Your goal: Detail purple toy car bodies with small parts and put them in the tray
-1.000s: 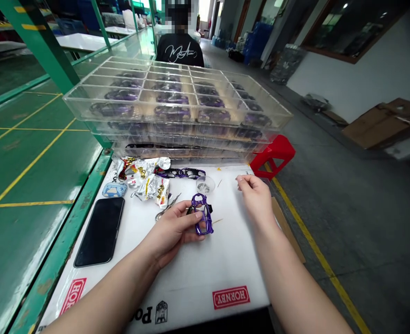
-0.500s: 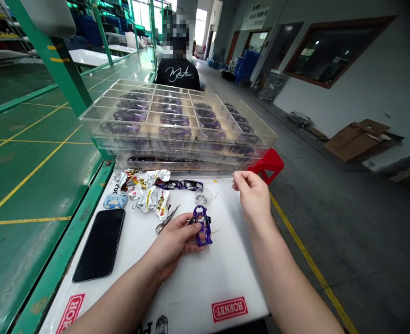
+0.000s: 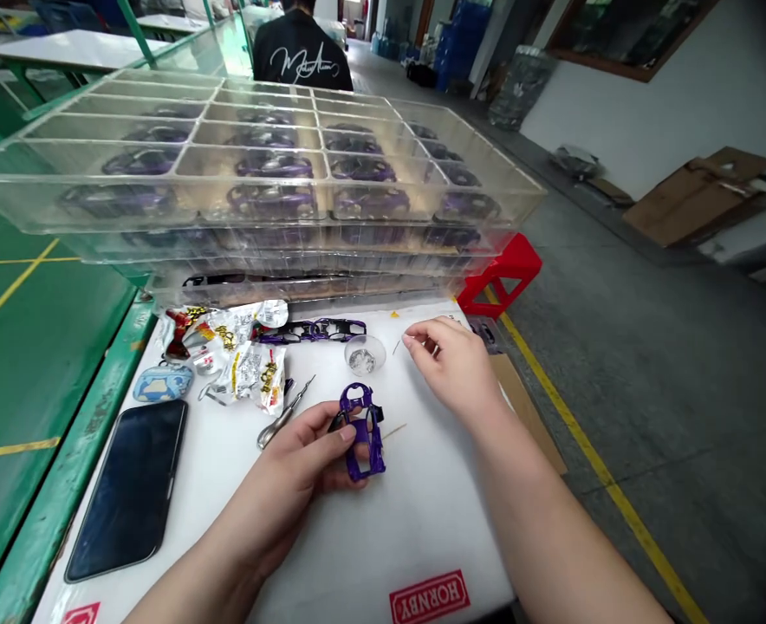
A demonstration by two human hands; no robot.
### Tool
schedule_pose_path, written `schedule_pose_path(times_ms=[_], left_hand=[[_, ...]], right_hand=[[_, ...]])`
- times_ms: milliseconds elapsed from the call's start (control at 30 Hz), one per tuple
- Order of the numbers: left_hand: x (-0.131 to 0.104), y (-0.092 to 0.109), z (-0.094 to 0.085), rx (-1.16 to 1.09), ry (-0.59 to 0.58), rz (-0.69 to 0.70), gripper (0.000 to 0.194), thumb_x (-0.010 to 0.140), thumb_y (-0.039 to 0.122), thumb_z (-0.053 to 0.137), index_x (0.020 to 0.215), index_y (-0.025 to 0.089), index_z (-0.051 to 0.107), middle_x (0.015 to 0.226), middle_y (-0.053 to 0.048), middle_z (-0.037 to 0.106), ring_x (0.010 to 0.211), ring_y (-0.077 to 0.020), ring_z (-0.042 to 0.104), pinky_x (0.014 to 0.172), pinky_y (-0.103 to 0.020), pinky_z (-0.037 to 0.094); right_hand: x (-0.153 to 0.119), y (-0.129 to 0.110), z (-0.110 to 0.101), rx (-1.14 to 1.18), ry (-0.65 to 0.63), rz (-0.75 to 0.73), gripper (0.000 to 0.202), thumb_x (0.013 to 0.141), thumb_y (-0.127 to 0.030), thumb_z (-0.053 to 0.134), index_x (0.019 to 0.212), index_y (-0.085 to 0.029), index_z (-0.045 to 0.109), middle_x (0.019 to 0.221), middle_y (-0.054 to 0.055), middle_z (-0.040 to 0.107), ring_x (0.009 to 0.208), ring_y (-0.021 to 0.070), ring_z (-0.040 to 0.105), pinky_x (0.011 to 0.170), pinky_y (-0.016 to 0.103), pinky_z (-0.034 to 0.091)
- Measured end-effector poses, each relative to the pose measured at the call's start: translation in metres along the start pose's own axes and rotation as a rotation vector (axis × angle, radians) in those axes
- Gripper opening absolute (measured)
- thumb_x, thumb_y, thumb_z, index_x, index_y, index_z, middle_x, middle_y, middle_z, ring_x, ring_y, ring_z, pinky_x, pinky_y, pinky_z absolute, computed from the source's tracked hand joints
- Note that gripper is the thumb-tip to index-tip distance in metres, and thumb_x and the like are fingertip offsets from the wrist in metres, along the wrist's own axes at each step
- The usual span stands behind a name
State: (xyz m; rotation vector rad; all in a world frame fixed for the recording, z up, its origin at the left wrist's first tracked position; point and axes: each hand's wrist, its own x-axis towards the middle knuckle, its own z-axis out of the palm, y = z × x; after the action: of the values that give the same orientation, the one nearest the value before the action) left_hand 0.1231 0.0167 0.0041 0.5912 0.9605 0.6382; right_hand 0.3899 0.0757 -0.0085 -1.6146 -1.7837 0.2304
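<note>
My left hand [image 3: 311, 459] is closed around a purple toy car body shell [image 3: 360, 438], an open frame with black parts on its side. Its thumb presses on the shell near the middle. My right hand [image 3: 451, 360] is in a pinch right of a small round clear dish [image 3: 365, 355] holding tiny silvery pieces. A thin stick [image 3: 396, 347] shows at its fingertips; whether they grip it I cannot tell. Another thin stick [image 3: 394, 430] lies just right of the shell. A metal-handled pointed tool [image 3: 285, 414] lies beyond my left hand.
Stacked clear divided trays [image 3: 318, 186] with purple shells stand at the back. More car frames [image 3: 311, 330], crumpled snack wrappers [image 3: 246, 355], a blue case [image 3: 162, 382] and a phone [image 3: 129, 490] lie left. A red plastic piece [image 3: 509, 269] juts out right. A person [image 3: 301, 52] sits beyond.
My right hand has moved left and inward, to the thin stick beside the dish. My left hand still holds the purple shell. The view has tilted down and come closer.
</note>
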Motion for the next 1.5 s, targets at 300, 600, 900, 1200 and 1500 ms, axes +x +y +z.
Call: schedule_pose_path(times_ms=[300, 600, 900, 1200, 1500], left_hand=[[0.000, 0.000, -0.004, 0.027, 0.036, -0.025, 0.048, 0.092, 0.045, 0.093, 0.129, 0.018, 0.079, 0.112, -0.011, 0.080, 0.091, -0.0204, 0.071, 0.076, -0.031, 0.064], [0.000, 0.001, -0.001, -0.009, 0.015, -0.012, 0.042, 0.092, 0.044, 0.092, 0.122, 0.017, 0.081, 0.108, -0.010, 0.080, 0.088, -0.0197, 0.068, 0.078, -0.032, 0.061], [0.001, 0.001, -0.001, 0.009, -0.005, 0.012, 0.035, 0.093, 0.043, 0.090, 0.114, 0.018, 0.081, 0.099, -0.009, 0.077, 0.089, -0.0207, 0.068, 0.077, -0.030, 0.059], [0.003, -0.001, -0.001, 0.040, -0.016, 0.029, 0.034, 0.095, 0.043, 0.087, 0.117, 0.017, 0.080, 0.100, -0.008, 0.078, 0.084, -0.0191, 0.067, 0.076, -0.030, 0.055], [0.002, -0.001, -0.002, 0.049, -0.012, 0.031, 0.035, 0.095, 0.044, 0.087, 0.118, 0.018, 0.080, 0.100, -0.008, 0.078, 0.082, -0.0185, 0.067, 0.074, -0.030, 0.051]], right_hand=[[0.000, 0.005, 0.012, -0.011, -0.074, 0.015, 0.011, 0.102, -0.017, 0.077, 0.099, -0.023, 0.085, 0.101, 0.004, 0.081, 0.088, 0.0224, 0.075, 0.081, 0.035, 0.058], [-0.002, -0.020, 0.004, 0.123, 0.204, 0.005, 0.009, 0.102, -0.021, 0.075, 0.095, -0.024, 0.079, 0.090, 0.001, 0.076, 0.076, 0.0183, 0.066, 0.070, 0.032, 0.055], [-0.009, -0.036, 0.016, 0.206, 0.029, -0.024, 0.011, 0.108, -0.027, 0.070, 0.100, -0.025, 0.077, 0.099, 0.004, 0.077, 0.079, 0.0199, 0.069, 0.072, 0.035, 0.058], [-0.009, -0.027, 0.023, 0.152, -0.031, -0.032, 0.008, 0.106, -0.023, 0.072, 0.100, -0.024, 0.077, 0.098, 0.003, 0.075, 0.081, 0.0195, 0.069, 0.075, 0.034, 0.057], [-0.009, -0.032, 0.018, 0.159, 0.045, -0.033, 0.009, 0.107, -0.023, 0.072, 0.099, -0.024, 0.077, 0.097, 0.003, 0.074, 0.077, 0.0189, 0.067, 0.071, 0.035, 0.056]])
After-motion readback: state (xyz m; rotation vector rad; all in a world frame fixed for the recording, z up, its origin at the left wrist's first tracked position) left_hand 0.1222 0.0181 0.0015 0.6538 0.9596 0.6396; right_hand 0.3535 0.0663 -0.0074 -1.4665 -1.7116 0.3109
